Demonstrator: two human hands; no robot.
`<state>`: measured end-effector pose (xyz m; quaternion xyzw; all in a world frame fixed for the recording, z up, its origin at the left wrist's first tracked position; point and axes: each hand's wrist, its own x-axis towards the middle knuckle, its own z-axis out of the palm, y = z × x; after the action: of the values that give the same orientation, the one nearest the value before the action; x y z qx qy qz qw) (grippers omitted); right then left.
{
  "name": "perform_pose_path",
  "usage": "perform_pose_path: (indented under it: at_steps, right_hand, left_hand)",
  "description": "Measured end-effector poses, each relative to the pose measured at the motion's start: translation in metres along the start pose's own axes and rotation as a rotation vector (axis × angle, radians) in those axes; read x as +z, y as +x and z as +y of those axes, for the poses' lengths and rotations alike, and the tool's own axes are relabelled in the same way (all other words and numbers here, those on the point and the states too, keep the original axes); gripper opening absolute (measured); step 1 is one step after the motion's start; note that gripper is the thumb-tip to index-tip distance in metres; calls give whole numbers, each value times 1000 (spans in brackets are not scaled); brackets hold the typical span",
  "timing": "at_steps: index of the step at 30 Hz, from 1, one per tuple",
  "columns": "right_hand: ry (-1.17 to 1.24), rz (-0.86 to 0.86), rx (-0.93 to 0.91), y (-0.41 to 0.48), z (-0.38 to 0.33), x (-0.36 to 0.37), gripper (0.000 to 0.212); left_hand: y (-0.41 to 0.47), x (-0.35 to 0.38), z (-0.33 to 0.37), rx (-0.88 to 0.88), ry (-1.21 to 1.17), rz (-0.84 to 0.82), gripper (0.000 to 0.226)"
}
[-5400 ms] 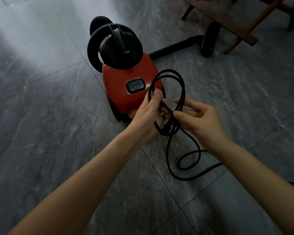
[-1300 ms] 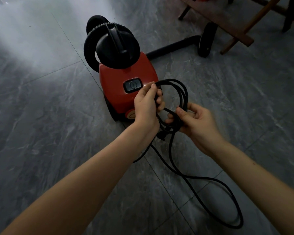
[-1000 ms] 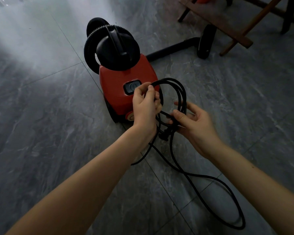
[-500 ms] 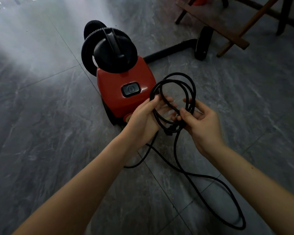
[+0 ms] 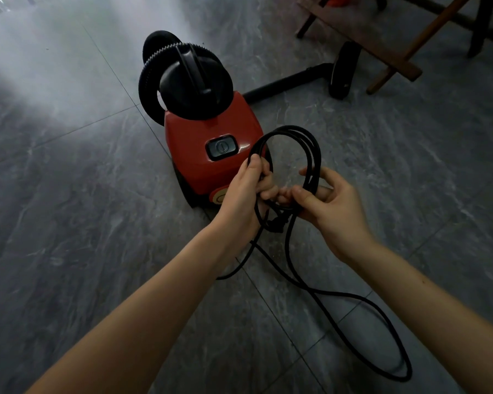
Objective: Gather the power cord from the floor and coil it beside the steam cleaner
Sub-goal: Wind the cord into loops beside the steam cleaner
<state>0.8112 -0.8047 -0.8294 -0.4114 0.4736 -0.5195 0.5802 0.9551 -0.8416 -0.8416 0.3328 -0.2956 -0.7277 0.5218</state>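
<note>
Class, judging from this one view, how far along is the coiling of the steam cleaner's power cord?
Done: several loops of the power cord are gathered, held up in front of the steam cleaner. In hand: the left hand and right hand both grip the bundle. Left: a long slack loop on the floor remains to wind, then the coil must be set down beside the cleaner.

we see lots of bare floor (image 5: 69, 223) on the left. the red steam cleaner (image 5: 211, 155) blocks the front, wooden legs (image 5: 396, 55) crowd the far right, and cord (image 5: 353, 322) loops lie near our right.
</note>
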Motion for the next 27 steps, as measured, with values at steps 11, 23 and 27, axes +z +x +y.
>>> perform_pose_path:
  at_steps: [11, 23, 27]
  right_hand:
    - [-120, -33, 3, 1, -3, 0, 38]
    - [-250, -89, 72, 4, -9, -3, 37]
    - [-161, -21, 14, 2, -8, -4, 33]
  left_hand:
    - [10, 2, 2, 65, 180, 130, 30]
    - [4, 7, 4, 16, 111, 150, 35]
    - [1, 11, 8, -5, 75, 102, 35]
